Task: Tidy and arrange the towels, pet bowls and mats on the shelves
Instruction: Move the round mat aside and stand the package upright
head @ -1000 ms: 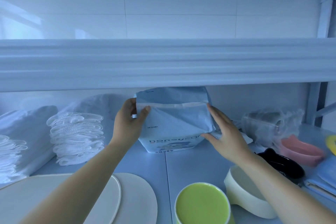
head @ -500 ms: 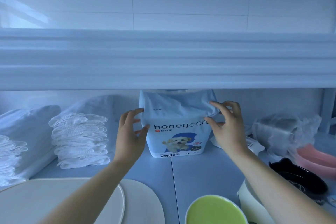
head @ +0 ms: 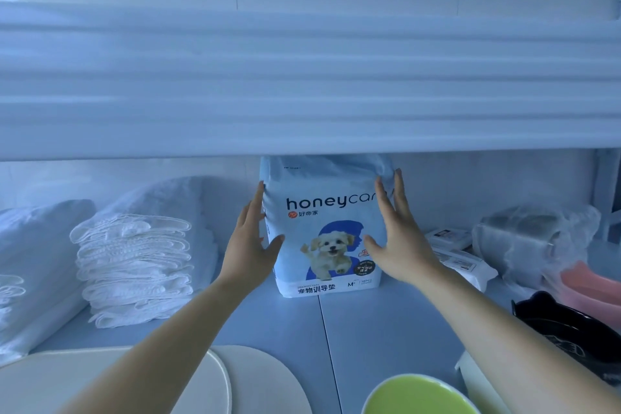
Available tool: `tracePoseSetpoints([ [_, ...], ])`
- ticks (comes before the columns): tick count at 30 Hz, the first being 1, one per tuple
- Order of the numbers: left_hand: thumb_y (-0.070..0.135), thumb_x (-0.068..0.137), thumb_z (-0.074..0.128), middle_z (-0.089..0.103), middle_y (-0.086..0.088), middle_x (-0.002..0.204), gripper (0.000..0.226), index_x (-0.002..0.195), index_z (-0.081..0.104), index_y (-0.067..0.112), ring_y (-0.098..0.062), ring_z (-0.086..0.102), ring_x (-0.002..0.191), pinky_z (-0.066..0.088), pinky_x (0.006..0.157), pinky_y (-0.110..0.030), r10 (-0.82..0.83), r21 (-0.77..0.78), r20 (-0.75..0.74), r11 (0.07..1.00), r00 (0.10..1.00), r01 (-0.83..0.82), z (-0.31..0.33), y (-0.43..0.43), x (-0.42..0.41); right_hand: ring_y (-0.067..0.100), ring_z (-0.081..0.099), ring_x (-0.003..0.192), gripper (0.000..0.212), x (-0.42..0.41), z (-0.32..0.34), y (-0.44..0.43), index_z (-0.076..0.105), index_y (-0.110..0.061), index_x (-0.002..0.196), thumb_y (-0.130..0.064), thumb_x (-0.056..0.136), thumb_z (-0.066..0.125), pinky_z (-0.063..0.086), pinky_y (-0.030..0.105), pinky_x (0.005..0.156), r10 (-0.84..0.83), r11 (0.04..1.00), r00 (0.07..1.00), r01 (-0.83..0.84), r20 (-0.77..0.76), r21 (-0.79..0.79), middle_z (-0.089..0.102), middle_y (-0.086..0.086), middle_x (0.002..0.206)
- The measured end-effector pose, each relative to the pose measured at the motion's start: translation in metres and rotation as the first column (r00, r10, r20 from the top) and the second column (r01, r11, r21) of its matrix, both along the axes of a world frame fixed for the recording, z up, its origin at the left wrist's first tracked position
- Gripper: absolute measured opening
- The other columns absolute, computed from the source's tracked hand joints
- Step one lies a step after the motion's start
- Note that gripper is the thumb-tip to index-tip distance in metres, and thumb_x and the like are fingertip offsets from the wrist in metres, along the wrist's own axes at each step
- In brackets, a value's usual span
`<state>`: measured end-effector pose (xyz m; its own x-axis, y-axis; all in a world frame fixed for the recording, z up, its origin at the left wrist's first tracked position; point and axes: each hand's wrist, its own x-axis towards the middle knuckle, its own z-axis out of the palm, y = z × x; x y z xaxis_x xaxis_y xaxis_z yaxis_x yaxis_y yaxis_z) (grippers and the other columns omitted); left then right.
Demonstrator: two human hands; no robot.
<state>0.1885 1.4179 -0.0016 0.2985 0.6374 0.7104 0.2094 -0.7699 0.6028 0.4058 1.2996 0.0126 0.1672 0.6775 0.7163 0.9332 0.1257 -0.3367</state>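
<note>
Standing upright at the middle back of the shelf, the pack of training pads has its top hidden behind the front edge of the upper shelf. The left hand lies flat against the pack's left side, thumb on the front. The right hand lies flat over its right front edge. Each grip is slack, fingers straight, clasping nothing. A stack of folded white towels sits near on the left. Pale mats lie front left, a green bowl at the front, and a black bowl and pink bowl on the right.
</note>
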Motion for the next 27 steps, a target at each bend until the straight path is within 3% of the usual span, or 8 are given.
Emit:
tracePoseSetpoints([
  [3,0.014,0.085,0.064,0.028,0.020,0.136,0.090,0.141,0.003,0.050,-0.004,0.041,0.123,0.045,0.099,-0.036,-0.020,-0.026,-0.130,1.000,0.991,0.016,-0.018,0.001,-0.003,0.013,0.032,0.135,0.089,-0.004,0.000,0.002,-0.007,-0.034,0.147,-0.022,0.088,0.058,0.043,0.021,0.083,-0.017,0.984,1.000,0.013,-0.023,-0.177,-0.037,-0.013,0.147],
  [5,0.017,0.085,0.065,0.026,0.018,0.144,0.086,0.139,0.007,0.052,-0.006,0.038,0.129,0.042,0.103,-0.037,-0.030,-0.009,-0.166,1.000,0.986,0.029,-0.029,0.001,-0.004,0.015,0.038,0.131,0.085,-0.004,-0.006,0.002,-0.006,-0.033,0.148,-0.024,0.090,0.056,0.038,0.019,0.085,-0.001,0.963,0.998,-0.014,-0.057,-0.268,-0.032,-0.014,0.150],
  [9,0.020,0.085,0.065,0.031,0.024,0.138,0.072,0.133,0.021,0.052,0.001,0.044,0.116,0.045,0.083,-0.014,-0.064,-0.020,-0.127,0.998,0.990,0.062,-0.032,-0.003,-0.004,0.005,0.025,0.137,0.078,0.000,-0.011,-0.003,0.000,-0.036,0.148,-0.023,0.092,0.053,0.035,0.021,0.094,0.017,0.962,0.997,-0.037,-0.075,-0.270,-0.019,-0.016,0.154],
  [12,0.022,0.086,0.063,0.035,0.025,0.131,0.063,0.134,0.031,0.045,0.005,0.044,0.114,0.043,0.075,-0.008,-0.063,-0.019,-0.148,0.998,0.987,0.061,-0.029,-0.005,0.001,0.006,0.008,0.143,0.073,0.008,-0.011,-0.005,0.005,-0.031,0.148,-0.024,0.092,0.051,0.022,0.015,0.100,0.025,0.960,0.997,-0.042,-0.066,-0.275,-0.007,-0.013,0.157],
  [15,0.023,0.087,0.062,0.036,0.026,0.128,0.057,0.131,0.034,0.045,0.005,0.044,0.115,0.044,0.078,-0.010,-0.071,-0.038,-0.173,0.997,0.982,0.065,-0.033,-0.011,0.008,0.006,0.007,0.144,0.071,0.016,-0.014,-0.008,0.010,-0.031,0.148,-0.027,0.091,0.054,0.020,0.016,0.102,0.038,0.958,0.997,-0.055,-0.067,-0.282,-0.004,-0.012,0.157],
  [19,0.026,0.087,0.061,0.032,0.027,0.133,0.058,0.136,0.033,0.040,-0.001,0.040,0.123,0.040,0.094,-0.019,-0.033,-0.030,-0.280,0.999,0.959,0.025,-0.037,-0.019,0.020,0.009,0.016,0.142,0.069,0.026,-0.017,-0.012,0.016,-0.030,0.147,-0.028,0.090,0.055,0.032,0.025,0.105,0.042,0.955,0.997,-0.059,-0.063,-0.292,-0.001,-0.012,0.157],
  [23,0.033,0.089,0.057,0.018,0.016,0.152,0.061,0.142,0.027,0.036,-0.011,0.034,0.133,0.031,0.099,-0.021,0.070,0.024,-0.519,0.997,0.852,-0.067,-0.031,-0.019,0.034,0.008,0.013,0.143,0.066,0.031,-0.014,-0.010,0.018,-0.025,0.148,-0.026,0.091,0.053,0.021,0.021,0.107,0.063,0.935,0.997,-0.076,-0.049,-0.347,0.004,-0.011,0.157],
  [27,0.038,0.091,0.052,0.008,0.012,0.156,0.062,0.145,0.022,0.033,-0.017,0.031,0.136,0.032,0.104,-0.029,0.089,-0.034,-0.642,0.989,0.761,-0.145,-0.033,-0.015,0.043,0.006,0.019,0.139,0.061,0.033,-0.017,-0.012,0.022,-0.025,0.145,-0.025,0.092,0.053,0.024,0.016,0.096,0.106,0.911,0.991,-0.129,-0.080,-0.391,0.011,-0.014,0.154],
])
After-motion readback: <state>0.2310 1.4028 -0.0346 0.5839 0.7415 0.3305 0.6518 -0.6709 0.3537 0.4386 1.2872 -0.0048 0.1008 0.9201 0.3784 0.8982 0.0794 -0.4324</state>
